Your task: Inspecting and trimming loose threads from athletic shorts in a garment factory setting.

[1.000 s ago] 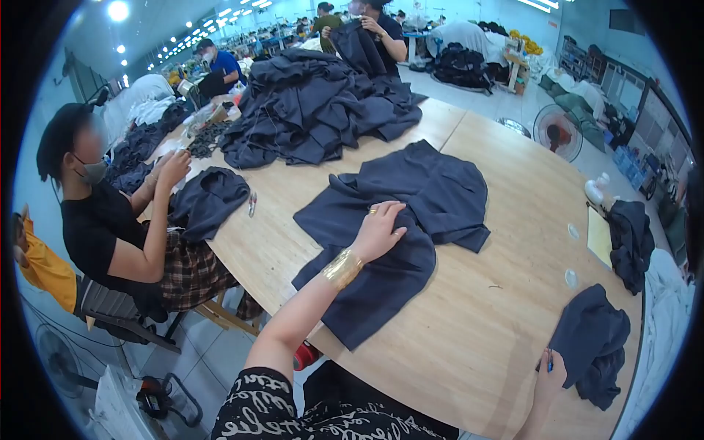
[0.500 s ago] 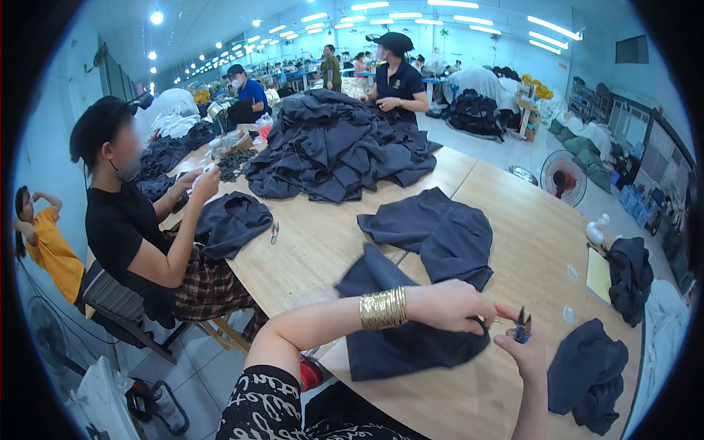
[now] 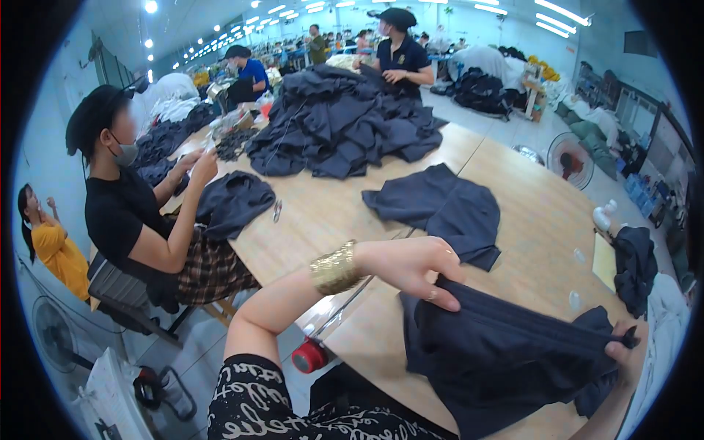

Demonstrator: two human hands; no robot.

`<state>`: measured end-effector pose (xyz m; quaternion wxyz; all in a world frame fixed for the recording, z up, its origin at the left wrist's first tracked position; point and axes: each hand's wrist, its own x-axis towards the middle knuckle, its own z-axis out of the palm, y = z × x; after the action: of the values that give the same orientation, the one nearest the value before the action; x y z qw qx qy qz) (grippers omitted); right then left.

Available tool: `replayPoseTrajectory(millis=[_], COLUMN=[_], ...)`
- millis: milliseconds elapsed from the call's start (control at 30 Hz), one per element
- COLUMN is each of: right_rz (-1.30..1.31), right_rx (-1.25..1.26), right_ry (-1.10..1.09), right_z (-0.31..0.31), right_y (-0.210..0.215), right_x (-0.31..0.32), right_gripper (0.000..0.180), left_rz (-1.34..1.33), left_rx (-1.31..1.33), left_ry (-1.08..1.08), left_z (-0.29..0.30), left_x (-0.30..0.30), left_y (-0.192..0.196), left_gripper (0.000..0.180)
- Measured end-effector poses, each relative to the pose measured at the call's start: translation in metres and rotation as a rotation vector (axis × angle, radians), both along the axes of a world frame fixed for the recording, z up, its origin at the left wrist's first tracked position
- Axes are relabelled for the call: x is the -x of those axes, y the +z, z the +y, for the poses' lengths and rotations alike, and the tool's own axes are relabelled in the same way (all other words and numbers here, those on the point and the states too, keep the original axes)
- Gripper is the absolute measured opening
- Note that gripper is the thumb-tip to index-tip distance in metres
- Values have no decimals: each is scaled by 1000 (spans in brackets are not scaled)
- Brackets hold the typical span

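A pair of navy shorts (image 3: 506, 352) hangs from both my hands, its stitched waistband stretched between them over the near table edge. My left hand (image 3: 414, 271), with gold bangles (image 3: 336, 268) at the wrist, pinches one end of the waistband between thumb and fingers. At the far right my right hand (image 3: 625, 356) is closed on the other end. A small dark tip shows by its fingers; whether it is the snips or cloth I cannot tell. Beyond my left hand another navy garment (image 3: 447, 209) lies spread on the table. A further navy piece (image 3: 595, 323) is partly hidden behind the shorts.
A big heap of navy garments (image 3: 337, 125) covers the far side of the wooden table (image 3: 323, 209). At the left a seated co-worker (image 3: 121, 198) handles something small, with snips (image 3: 277, 210) lying nearby. Another person (image 3: 402, 59) stands behind the heap. A fan (image 3: 570, 163) is at the right.
My hands have moved apart, the right one far to the right, drawing the waistband taut. The blue-handled snips by my right hand no longer show clearly. The view has shifted slightly.
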<state>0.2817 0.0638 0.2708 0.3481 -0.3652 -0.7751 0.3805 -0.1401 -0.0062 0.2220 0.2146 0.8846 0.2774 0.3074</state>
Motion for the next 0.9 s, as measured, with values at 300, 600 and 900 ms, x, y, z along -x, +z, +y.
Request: replayPoseTrajectory(millis=[300,600,900], right_rz=[-338,-130,-249], right_rx=[-185,-197,-281], right_ry=[239,313,250], right_z=[-28,-32,-29], right_y=[13,10,9], right_x=[-41,-40,-44], right_gripper=[52,49,53], left_rz=[-124,-141,-139], left_rx=[81,344,352], left_ry=[41,-63,-57], left_z=[-39,-47,-58], left_x=[15,12,6], left_y=[33,34,23], left_gripper=[31,19,20])
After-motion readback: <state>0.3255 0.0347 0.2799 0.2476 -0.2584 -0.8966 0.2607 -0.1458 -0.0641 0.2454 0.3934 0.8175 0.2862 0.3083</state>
